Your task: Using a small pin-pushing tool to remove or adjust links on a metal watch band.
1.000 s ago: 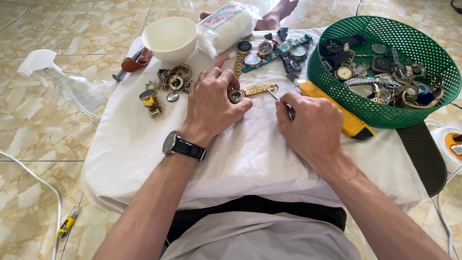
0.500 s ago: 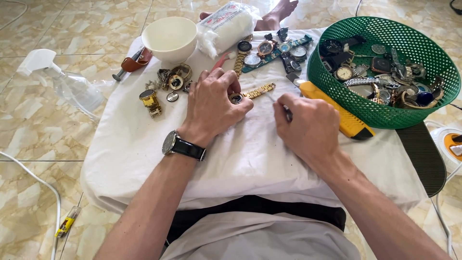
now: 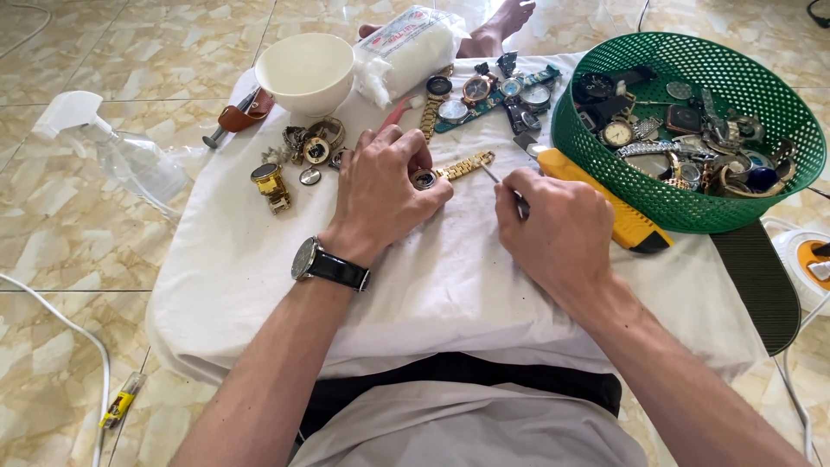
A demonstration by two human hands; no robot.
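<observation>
Two hands barely shift: the left hand still pins the gold-banded watch on the white surface, while the right hand, clamped on a thin tool, edges its tip closer.

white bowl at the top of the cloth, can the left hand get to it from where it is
Probably yes. The left hand rests on the gold-band watch, and the white bowl stands open just beyond it; only small watch parts lie low between them.

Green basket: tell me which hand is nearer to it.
Right. The right hand sits just left of the green basket; the left hand lies farther left, on the gold watch.
</observation>
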